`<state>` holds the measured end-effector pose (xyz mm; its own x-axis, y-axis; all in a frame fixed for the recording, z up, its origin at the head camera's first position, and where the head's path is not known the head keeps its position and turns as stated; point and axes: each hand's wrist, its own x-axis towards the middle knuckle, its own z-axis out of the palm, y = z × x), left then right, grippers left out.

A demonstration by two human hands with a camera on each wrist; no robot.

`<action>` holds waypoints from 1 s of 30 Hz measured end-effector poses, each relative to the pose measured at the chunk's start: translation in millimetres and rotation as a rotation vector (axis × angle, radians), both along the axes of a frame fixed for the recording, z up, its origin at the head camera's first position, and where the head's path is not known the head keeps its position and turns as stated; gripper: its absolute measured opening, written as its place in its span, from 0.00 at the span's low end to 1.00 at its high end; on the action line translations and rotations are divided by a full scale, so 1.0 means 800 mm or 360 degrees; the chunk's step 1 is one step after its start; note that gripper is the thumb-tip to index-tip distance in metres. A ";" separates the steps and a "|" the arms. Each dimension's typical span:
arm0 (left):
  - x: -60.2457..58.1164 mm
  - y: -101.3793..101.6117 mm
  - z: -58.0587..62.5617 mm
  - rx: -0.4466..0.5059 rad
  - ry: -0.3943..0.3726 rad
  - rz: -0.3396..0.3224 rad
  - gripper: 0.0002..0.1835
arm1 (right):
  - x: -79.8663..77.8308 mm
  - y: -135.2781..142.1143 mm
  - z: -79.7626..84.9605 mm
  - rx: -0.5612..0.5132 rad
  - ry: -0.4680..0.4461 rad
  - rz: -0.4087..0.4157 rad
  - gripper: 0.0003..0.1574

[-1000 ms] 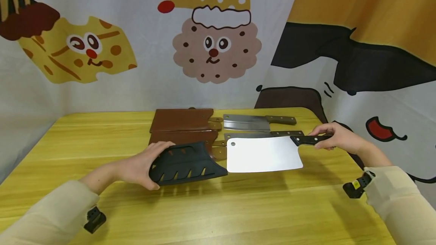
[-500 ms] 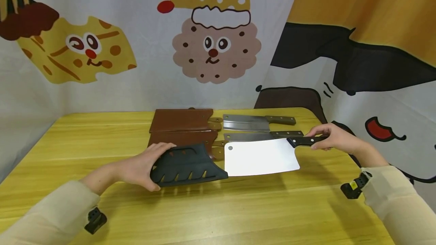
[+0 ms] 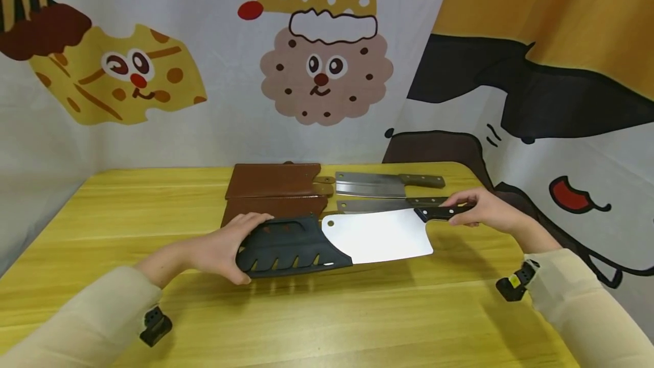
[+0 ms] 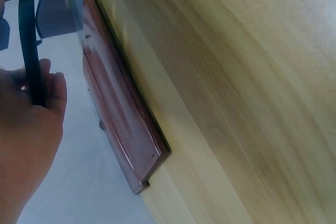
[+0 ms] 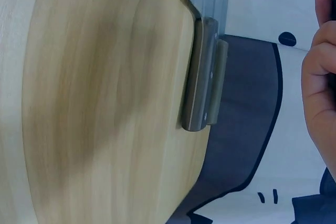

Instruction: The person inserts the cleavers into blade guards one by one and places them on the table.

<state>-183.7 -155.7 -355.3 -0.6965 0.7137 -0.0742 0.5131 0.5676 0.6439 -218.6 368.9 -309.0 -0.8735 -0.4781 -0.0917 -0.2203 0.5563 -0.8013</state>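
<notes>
Two hands are working over the yellow wooden table (image 3: 153,197) here; the left hand (image 3: 219,251) is gripping a black plastic blade guard (image 3: 291,246) by its closed end, fingers curled over the top edge and thumb underneath, holding it just above the tabletop; the right hand (image 3: 482,209) is pinching the black riveted handle (image 3: 439,213) of a big cleaver (image 3: 378,235), fingers wrapped around it. That cleaver is sitting between the two hands with its wide shiny blade lying flat-ish, and the rounded front end with the little hole is right at the guard's open mouth, the tip just overlapping it; most of the blade is showing outside.

Behind all that, two brown leather sheaths (image 3: 273,183) are lying stacked one behind the other near the far side of the table; two more cleavers with wooden handles (image 3: 373,184) are lying just right of them, the nearer one partly hidden behind the big blade. In the left wrist view the guard is showing as a thin black edge in the palm, with a brown sheath (image 4: 123,124) right beside it.
</notes>
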 end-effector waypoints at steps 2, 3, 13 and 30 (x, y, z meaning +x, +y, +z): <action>0.000 0.001 0.000 -0.0002 -0.0001 0.0006 0.56 | -0.001 -0.002 -0.001 -0.0018 0.0011 0.0007 0.16; 0.000 0.001 0.000 0.0001 0.0002 0.0003 0.56 | -0.001 -0.002 -0.002 -0.0026 0.0016 0.0009 0.17; -0.003 0.013 0.009 -0.0009 -0.0006 -0.0048 0.57 | -0.007 -0.014 -0.013 -0.0117 -0.0046 0.0049 0.21; 0.006 0.023 -0.001 0.0055 0.0012 -0.0037 0.60 | -0.012 -0.018 -0.001 -0.0087 -0.0047 0.0030 0.23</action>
<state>-178.8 -137.4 -356.2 -0.6801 0.7318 -0.0439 0.5309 0.5329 0.6589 -227.8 354.4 -310.0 -0.8615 -0.4996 -0.0905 -0.2063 0.5073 -0.8367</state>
